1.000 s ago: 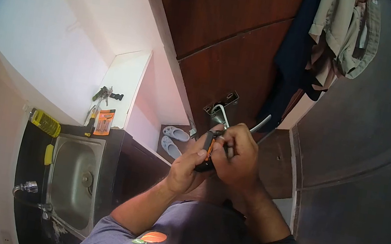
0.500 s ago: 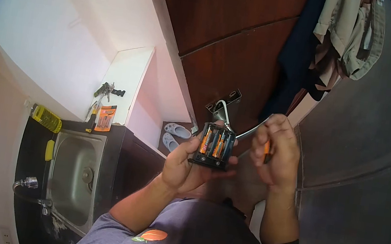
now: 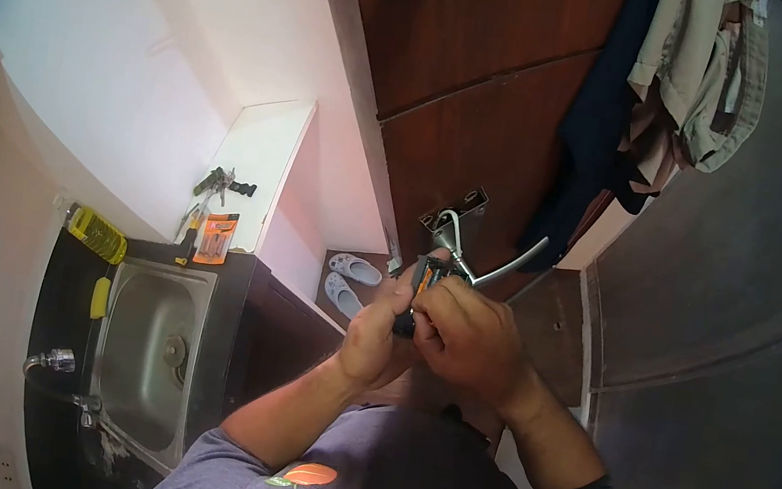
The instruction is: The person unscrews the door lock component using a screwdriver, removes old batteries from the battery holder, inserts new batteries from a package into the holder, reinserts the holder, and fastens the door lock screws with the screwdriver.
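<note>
In front of my body, my left hand (image 3: 370,336) is wrapped round a black battery holder (image 3: 404,325), whose left edge and lower corner show. My right hand (image 3: 469,329) lies over the holder with its fingers bent and pressed together against it. A strip of an orange battery (image 3: 425,279) shows in the holder beside the right fingertips. The right hand covers most of the holder, and whether its fingers hold a battery is hidden.
A metal lever handle (image 3: 510,262) and a curved rod stand just beyond my hands at the brown door (image 3: 486,148). Left are a sink (image 3: 143,349), a shelf (image 3: 259,149) with keys (image 3: 218,183), and an orange battery pack (image 3: 216,239). Clogs (image 3: 354,269) lie on the floor.
My right hand, which was apart at the right with an orange and black battery, has moved left onto the holder. The holder has turned, and its batteries are now mostly covered.
</note>
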Tool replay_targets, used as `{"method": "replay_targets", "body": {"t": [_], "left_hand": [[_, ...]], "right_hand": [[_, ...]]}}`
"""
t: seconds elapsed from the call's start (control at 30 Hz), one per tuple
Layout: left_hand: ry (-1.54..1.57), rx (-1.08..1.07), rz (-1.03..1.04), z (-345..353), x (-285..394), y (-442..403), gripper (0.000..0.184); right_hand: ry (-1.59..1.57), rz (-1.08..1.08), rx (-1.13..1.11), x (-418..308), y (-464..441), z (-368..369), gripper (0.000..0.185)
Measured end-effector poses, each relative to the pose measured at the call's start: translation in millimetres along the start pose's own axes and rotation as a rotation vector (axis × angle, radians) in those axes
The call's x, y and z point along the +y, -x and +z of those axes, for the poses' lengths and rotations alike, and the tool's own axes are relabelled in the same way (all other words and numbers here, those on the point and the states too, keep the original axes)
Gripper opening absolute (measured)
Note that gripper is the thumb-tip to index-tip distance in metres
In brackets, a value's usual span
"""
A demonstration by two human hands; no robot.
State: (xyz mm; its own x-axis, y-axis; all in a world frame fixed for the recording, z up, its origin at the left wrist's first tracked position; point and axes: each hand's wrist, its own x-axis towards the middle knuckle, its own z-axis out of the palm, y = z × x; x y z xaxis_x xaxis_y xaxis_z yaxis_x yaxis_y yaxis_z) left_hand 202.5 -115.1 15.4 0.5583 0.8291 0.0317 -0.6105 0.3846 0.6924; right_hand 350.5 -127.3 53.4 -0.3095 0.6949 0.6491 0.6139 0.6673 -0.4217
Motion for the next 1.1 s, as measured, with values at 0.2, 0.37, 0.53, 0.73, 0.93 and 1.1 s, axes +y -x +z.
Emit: {"method": "replay_targets", "body": {"t": [0.2, 0.37, 0.53, 0.73, 0.93, 1.1], "left_hand": [[-0.076, 0.039, -0.008, 7, 1, 3, 0.065], [-0.103, 0.053, 0.016, 5, 2, 0, 0.065], [-0.064, -0.002, 0.081, 5, 6, -2, 0.056], [0.036, -0.014, 0.026, 10, 8, -2, 0.063], [0.046, -0.015, -0.008, 13, 11, -3, 0.064], [-0.014, 0.052, 0.017, 15, 9, -2, 0.062]], "right_hand": [[0.040, 0.039, 0.049, -4, 4, 2, 0.014], [-0.061, 0.005, 0.119, 0, 7, 4, 0.022], [-0.248, -0.052, 0.072, 6, 8, -5, 0.035], [-0.442, 0.042, 0.250, 31, 17, -15, 0.019], [-1.342, 0.610, 0.348, 36, 19, -16, 0.015], [-0.272, 0.163, 0.143, 24, 14, -12, 0.012]]}}
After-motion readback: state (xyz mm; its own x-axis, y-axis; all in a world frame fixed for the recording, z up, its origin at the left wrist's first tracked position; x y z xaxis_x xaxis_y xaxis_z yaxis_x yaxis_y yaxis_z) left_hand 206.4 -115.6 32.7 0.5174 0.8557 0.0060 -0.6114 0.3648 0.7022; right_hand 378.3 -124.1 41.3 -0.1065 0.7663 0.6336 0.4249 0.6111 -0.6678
